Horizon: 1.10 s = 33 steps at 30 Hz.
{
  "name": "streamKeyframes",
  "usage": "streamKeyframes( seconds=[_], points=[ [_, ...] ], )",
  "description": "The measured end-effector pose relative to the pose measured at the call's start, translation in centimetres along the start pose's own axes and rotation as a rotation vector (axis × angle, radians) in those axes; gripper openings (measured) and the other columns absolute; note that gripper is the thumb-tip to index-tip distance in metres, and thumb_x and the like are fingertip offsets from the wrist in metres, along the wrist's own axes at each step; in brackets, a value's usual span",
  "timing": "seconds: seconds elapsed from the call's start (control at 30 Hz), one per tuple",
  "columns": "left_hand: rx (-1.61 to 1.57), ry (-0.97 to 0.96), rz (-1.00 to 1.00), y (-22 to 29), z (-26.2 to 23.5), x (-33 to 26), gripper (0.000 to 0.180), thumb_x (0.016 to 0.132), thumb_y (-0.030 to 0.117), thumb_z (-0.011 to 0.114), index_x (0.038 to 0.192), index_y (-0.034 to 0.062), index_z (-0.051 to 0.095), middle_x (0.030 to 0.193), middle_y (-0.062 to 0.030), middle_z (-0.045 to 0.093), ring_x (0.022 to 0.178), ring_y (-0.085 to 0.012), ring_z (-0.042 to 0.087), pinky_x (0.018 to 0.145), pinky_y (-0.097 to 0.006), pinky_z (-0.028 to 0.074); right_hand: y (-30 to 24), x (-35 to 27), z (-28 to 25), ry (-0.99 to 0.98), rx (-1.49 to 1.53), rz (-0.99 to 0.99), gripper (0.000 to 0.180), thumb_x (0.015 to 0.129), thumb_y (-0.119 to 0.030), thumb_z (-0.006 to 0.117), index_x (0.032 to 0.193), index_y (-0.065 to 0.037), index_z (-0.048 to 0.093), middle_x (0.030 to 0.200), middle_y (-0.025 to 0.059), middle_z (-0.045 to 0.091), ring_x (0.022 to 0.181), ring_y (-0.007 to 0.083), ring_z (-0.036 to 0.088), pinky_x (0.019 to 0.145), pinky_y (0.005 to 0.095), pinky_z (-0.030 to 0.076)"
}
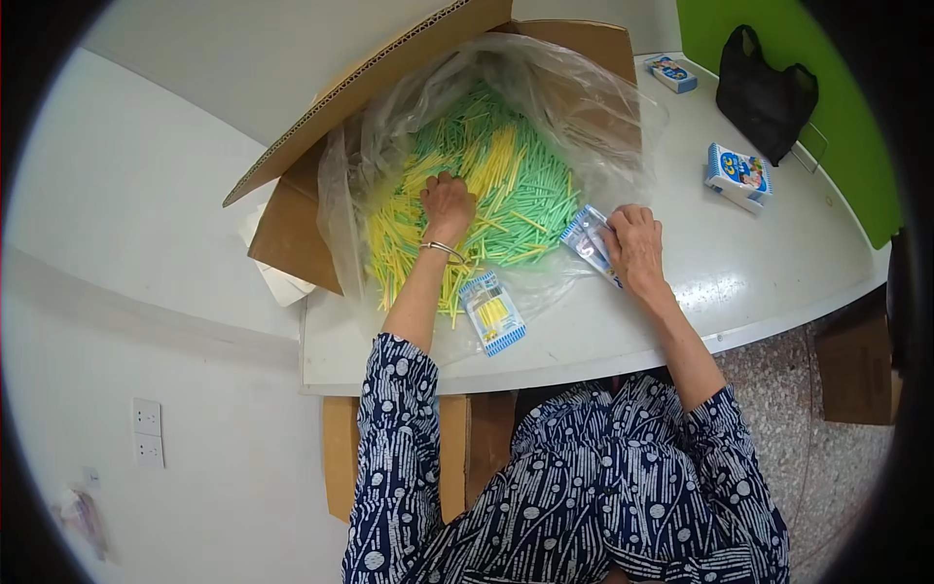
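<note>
The left hand (448, 206) reaches into a heap of green and yellow sticks (506, 185), its fingers curled down into the sticks; whether it grips any cannot be told. The sticks lie in a clear plastic bag (584, 97) that lines a tipped cardboard box (292, 224) at the desk's (759, 263) back left, the box flap jutting over the left edge. The right hand (634, 245) is closed on a small clear packet (587, 237) just beside the bag's mouth. A filled packet with a blue border (493, 313) lies near the front edge, between the two forearms. To the right, the desk is open as far as a small printed box (738, 175), a second box (671, 73) and a black bag (766, 95) near the curved far edge.
</note>
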<state>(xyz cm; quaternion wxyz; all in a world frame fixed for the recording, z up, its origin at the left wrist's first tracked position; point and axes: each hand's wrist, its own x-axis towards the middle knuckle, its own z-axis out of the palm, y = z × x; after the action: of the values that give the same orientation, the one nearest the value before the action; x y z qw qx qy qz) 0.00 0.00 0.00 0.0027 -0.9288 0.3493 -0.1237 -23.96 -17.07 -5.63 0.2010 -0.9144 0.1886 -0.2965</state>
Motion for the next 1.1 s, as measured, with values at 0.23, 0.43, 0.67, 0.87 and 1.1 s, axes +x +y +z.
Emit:
streamKeyframes(
  seconds=[0.23, 0.43, 0.67, 0.87, 1.1],
  points=[
    [-0.114, 0.168, -0.065, -2.8, 1.6, 0.0, 0.018, 0.079, 0.013, 0.059, 0.091, -0.0002, 0.061, 0.095, -0.0191, 0.061, 0.093, -0.0372, 0.055, 0.077, -0.049, 0.045, -2.0, 0.8, -1.1, 0.140, 0.257, -0.014, 0.024, 0.075, -0.016, 0.067, 0.090, -0.001, 0.055, 0.084, 0.0135, 0.058, 0.075, 0.0308, 0.054, 0.069, 0.0394, 0.040],
    [-0.327, 0.168, -0.119, -3.0, 1.1, 0.0, 0.021, 0.087, 0.017, 0.051, 0.101, 0.0008, 0.050, 0.086, -0.0230, 0.063, 0.079, -0.0389, 0.060, 0.071, -0.048, 0.047, -2.8, 1.5, -3.0, -0.048, 0.571, 0.153, 0.028, 0.071, -0.019, 0.069, 0.079, 0.002, 0.051, 0.068, 0.0128, 0.054, 0.060, 0.0259, 0.049, 0.057, 0.0343, 0.040],
    [-1.192, 0.174, -0.145, -3.1, -1.1, -0.3, 0.020, 0.095, 0.020, 0.046, 0.097, 0.0008, 0.047, 0.074, -0.0122, 0.062, 0.064, -0.0259, 0.061, 0.061, -0.038, 0.048, -2.8, 2.6, -2.5, -0.285, 0.759, 0.219, 0.031, 0.069, -0.020, 0.071, 0.065, 0.003, 0.051, 0.056, 0.0116, 0.049, 0.056, 0.0177, 0.048, 0.054, 0.0333, 0.038],
    [-1.956, -0.103, -0.488, -2.5, -3.3, -1.7, 0.019, 0.098, 0.021, 0.044, 0.097, 0.0028, 0.048, 0.081, -0.0095, 0.057, 0.071, -0.0207, 0.056, 0.066, -0.036, 0.049, -5.1, 3.0, -3.8, -0.377, 0.957, 0.304, 0.024, 0.074, -0.021, 0.069, 0.075, 0.000, 0.058, 0.063, 0.0030, 0.055, 0.058, 0.0120, 0.050, 0.056, 0.0286, 0.040],
    [-2.514, -0.343, -0.559, -0.9, -2.1, -1.5, 0.022, 0.096, 0.025, 0.047, 0.089, 0.0041, 0.049, 0.083, -0.0107, 0.054, 0.074, -0.0202, 0.052, 0.068, -0.034, 0.048, -4.7, 3.1, -0.1, -0.425, 1.473, 0.445, 0.022, 0.081, -0.025, 0.068, 0.088, -0.005, 0.061, 0.071, 0.0011, 0.060, 0.061, 0.0074, 0.054, 0.057, 0.0227, 0.043]
  ],
)
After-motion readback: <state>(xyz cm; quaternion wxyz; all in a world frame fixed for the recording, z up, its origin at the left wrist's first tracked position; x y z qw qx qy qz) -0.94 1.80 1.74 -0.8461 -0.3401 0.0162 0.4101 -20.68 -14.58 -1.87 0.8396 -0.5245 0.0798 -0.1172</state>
